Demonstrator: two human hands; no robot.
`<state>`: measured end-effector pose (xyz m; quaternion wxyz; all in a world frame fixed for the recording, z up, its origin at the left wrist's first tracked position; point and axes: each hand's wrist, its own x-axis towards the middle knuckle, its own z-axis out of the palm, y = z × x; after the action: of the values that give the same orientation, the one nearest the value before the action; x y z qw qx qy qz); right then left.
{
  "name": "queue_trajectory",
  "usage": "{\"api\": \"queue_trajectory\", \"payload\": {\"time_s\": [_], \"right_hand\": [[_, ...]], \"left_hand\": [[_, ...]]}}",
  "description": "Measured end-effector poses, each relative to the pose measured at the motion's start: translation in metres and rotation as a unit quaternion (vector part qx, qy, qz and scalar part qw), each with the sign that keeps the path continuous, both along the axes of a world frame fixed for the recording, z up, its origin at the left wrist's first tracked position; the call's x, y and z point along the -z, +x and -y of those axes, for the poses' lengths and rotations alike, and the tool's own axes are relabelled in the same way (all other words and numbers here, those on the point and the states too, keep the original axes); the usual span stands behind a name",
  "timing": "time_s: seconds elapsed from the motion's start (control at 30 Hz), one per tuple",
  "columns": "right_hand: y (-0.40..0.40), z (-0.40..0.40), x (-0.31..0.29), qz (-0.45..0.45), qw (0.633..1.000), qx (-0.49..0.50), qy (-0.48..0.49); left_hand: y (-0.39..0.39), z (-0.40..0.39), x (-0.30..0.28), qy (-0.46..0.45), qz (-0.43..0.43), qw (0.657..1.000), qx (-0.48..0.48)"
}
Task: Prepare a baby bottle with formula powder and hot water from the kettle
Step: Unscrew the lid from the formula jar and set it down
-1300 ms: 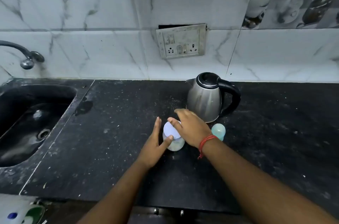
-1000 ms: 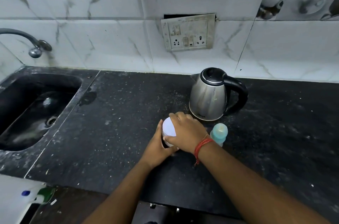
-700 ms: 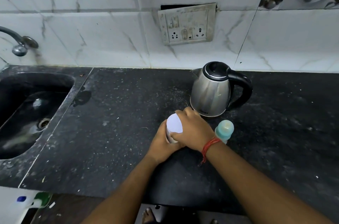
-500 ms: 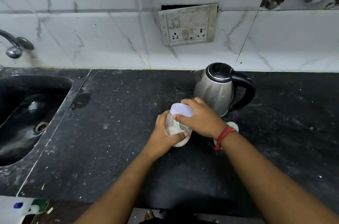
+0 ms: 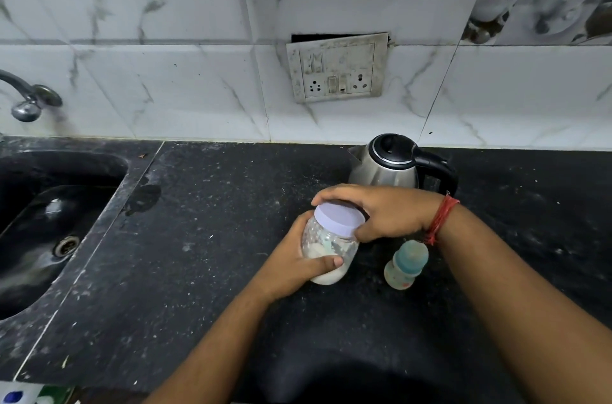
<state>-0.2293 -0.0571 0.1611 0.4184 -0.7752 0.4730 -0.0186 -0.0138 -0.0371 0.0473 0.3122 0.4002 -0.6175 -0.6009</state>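
A clear plastic jar holding white powder is lifted a little above the black counter and tilted. My left hand wraps its body from the left. My right hand grips its pale lilac lid from above. A small baby bottle with a teal cap stands upright just right of the jar, beneath my right wrist. The steel kettle with a black lid and handle stands behind my right hand, its lower part hidden.
A dark sink lies at the left with a tap above it. A socket panel hangs crooked on the marble-tiled wall. The counter's front edge runs along the bottom of the view.
Both hands closed around the jar and lifted it off the counter toward me. My right hand shifted onto the lid. The baby bottle and kettle stayed in place.
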Motion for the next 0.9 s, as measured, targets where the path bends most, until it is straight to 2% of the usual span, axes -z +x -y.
{"api": "queue_trajectory", "payload": {"time_s": [0.1, 0.23, 0.33, 0.47, 0.7, 0.77, 0.9], "right_hand": [[-0.005, 0.003, -0.004, 0.011, 1.000, -0.014, 0.007], [-0.002, 0.009, -0.001, -0.034, 0.993, 0.061, -0.100], [0.005, 0.012, 0.002, -0.075, 0.985, 0.049, -0.144], [0.009, 0.010, -0.004, -0.056, 0.988, 0.029, -0.144], [0.001, 0.010, -0.016, -0.035, 0.996, -0.038, -0.071], [0.002, 0.010, -0.016, -0.044, 0.994, -0.013, -0.099], [0.006, 0.014, -0.014, -0.127, 0.978, 0.023, -0.164]], "left_hand": [[-0.004, -0.002, -0.002, 0.003, -0.011, 1.000, -0.008], [-0.010, -0.001, -0.010, -0.010, -0.009, 1.000, -0.017], [-0.012, 0.001, -0.012, -0.013, 0.000, 1.000, -0.017], [-0.011, 0.004, -0.016, -0.011, 0.003, 1.000, -0.009], [-0.010, 0.005, -0.019, -0.018, 0.013, 1.000, 0.000], [-0.013, 0.004, -0.022, -0.023, 0.015, 1.000, -0.003], [-0.016, 0.005, -0.027, -0.031, 0.014, 0.999, -0.010]]}}
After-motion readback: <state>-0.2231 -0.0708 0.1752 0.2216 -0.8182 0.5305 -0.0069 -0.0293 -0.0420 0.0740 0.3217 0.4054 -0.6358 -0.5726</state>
